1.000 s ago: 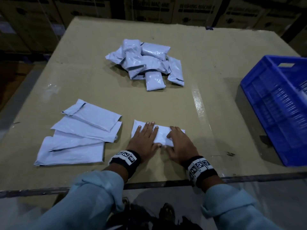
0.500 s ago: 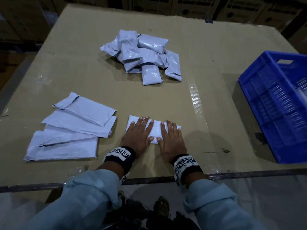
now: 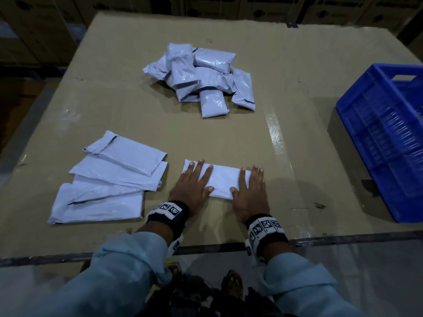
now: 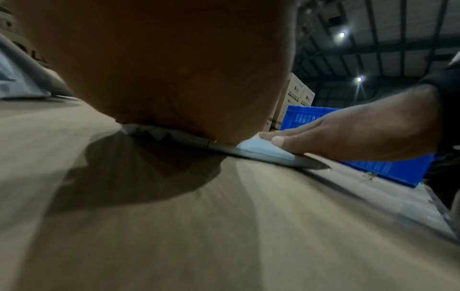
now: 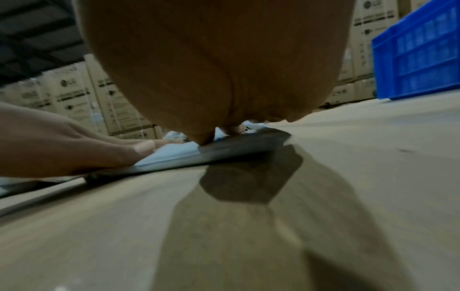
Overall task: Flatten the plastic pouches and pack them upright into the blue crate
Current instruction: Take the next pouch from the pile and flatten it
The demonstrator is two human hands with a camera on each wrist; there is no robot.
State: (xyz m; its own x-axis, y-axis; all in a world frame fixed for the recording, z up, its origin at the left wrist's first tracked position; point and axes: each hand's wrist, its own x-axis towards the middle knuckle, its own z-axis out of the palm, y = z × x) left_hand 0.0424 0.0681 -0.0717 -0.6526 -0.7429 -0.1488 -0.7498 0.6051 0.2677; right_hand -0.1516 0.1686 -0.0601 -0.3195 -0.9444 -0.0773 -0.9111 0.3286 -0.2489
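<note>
A white plastic pouch (image 3: 220, 181) lies flat on the cardboard-covered table (image 3: 297, 138) near its front edge. My left hand (image 3: 194, 181) presses its left end with straight, spread fingers. My right hand (image 3: 249, 186) presses its right end, palm down. In the left wrist view the pouch (image 4: 263, 147) shows as a thin slab under my palm, with the right hand (image 4: 348, 133) beyond it. The right wrist view shows the pouch (image 5: 174, 153) under both hands. A blue crate (image 3: 386, 138) stands at the right edge of the table. Several flattened pouches (image 3: 114, 177) lie fanned at the left.
A heap of several puffy, unflattened pouches (image 3: 201, 76) sits at the far middle of the table. A strip of clear tape (image 3: 277, 138) runs across the cardboard between the pouch and the crate. Stacked cardboard boxes (image 5: 82, 94) stand beyond the table.
My hands have slid apart along the pouch, the left toward its left end and the right toward its right end. The pouch now lies longer and flatter between them.
</note>
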